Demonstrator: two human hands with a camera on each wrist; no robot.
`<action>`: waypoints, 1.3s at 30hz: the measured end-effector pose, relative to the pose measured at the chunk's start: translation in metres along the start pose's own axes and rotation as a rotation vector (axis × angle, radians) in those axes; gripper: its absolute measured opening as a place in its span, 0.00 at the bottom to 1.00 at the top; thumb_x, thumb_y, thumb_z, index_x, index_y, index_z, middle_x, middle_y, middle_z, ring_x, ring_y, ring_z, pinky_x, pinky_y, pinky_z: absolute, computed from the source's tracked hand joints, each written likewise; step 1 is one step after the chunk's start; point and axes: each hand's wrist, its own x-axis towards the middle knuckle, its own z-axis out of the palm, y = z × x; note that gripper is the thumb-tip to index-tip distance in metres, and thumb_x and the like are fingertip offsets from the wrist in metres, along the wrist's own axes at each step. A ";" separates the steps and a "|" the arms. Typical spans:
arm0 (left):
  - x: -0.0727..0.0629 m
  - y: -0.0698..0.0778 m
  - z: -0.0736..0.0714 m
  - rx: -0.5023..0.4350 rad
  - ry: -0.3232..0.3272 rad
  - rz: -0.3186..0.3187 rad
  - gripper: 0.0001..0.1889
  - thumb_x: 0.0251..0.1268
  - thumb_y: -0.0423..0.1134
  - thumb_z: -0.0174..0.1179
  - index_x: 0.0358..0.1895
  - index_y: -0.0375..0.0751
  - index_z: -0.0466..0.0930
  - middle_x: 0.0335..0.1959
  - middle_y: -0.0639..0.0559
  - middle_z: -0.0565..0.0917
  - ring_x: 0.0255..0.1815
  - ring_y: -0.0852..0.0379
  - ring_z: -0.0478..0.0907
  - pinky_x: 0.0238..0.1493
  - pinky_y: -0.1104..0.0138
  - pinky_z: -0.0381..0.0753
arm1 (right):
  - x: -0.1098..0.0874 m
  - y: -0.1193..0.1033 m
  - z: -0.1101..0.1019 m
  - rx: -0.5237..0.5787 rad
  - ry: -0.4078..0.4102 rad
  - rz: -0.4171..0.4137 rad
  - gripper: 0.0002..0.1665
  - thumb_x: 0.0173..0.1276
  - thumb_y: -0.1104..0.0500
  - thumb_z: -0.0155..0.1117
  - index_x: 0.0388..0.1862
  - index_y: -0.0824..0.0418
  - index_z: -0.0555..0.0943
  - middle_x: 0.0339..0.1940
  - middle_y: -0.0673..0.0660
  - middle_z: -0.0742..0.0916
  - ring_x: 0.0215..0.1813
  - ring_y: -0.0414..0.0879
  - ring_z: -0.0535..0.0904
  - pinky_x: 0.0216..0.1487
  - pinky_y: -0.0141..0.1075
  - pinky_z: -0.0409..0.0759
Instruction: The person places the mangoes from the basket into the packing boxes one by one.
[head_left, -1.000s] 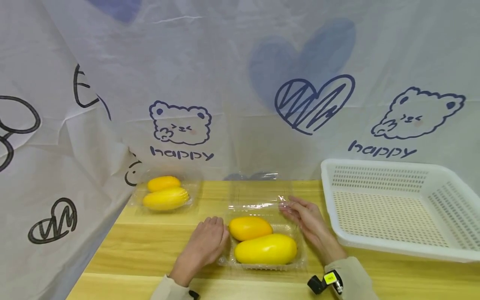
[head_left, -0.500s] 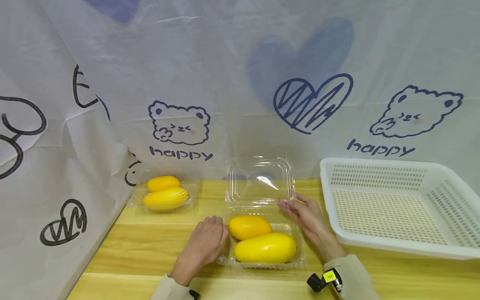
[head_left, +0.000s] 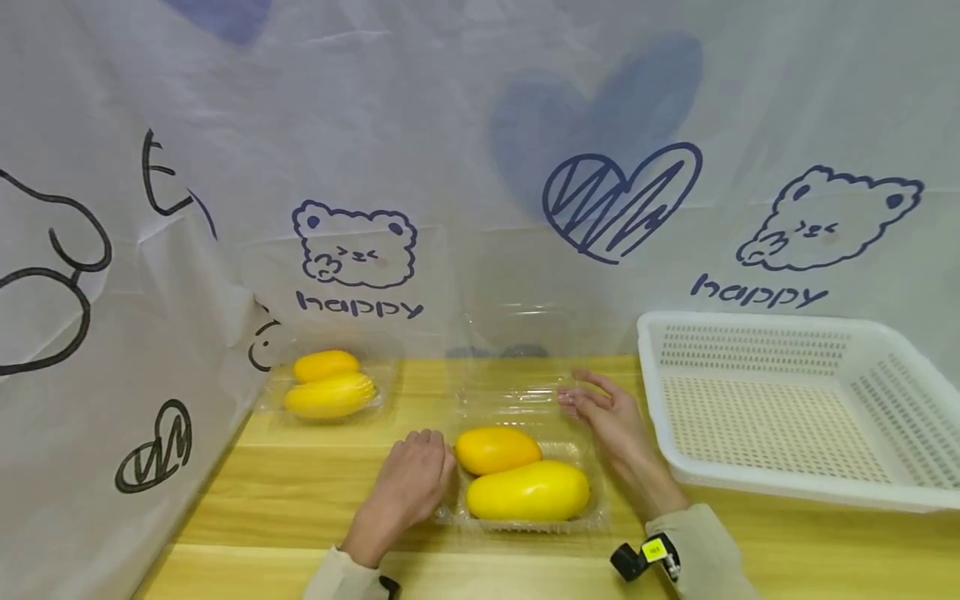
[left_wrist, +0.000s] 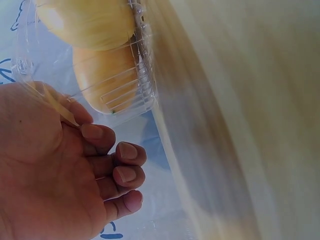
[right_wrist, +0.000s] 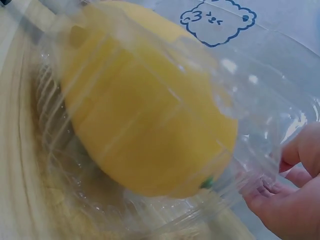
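In the head view an open clear plastic clamshell box (head_left: 600,518) sits mid-table. Two smooth yellow oblong fruits lie in its base, a larger front fruit (head_left: 528,492) and a deeper-yellow rear fruit (head_left: 497,451). The hinged lid (head_left: 517,400) is raised behind them. At the box's left edge, my left hand (head_left: 414,477) has curled fingers; the left wrist view shows its thumb and forefinger (left_wrist: 97,137) pinching the rim. My right hand (head_left: 613,423) pinches the lid's lower right side between thumb and fingers, also seen in the right wrist view with the fingers (right_wrist: 295,175) on clear plastic.
Back left, a second clear box (head_left: 386,400) holds two more yellow fruits (head_left: 330,395). A white perforated basket (head_left: 660,433) stands on the right. Behind the wooden table (head_left: 300,483) hangs a printed white cloth (head_left: 465,167).
The lid's top edge has risen in the head view as the lid changed its tilt. My right hand's forefinger has lifted a little. The left hand stays at the box's left edge.
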 end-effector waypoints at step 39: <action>0.044 -0.013 0.009 -0.049 0.022 -0.026 0.14 0.79 0.34 0.45 0.30 0.34 0.68 0.25 0.43 0.70 0.30 0.40 0.73 0.38 0.47 0.77 | 0.003 -0.007 -0.002 -0.530 0.181 -0.302 0.18 0.80 0.64 0.55 0.64 0.69 0.75 0.63 0.69 0.82 0.65 0.60 0.79 0.66 0.49 0.76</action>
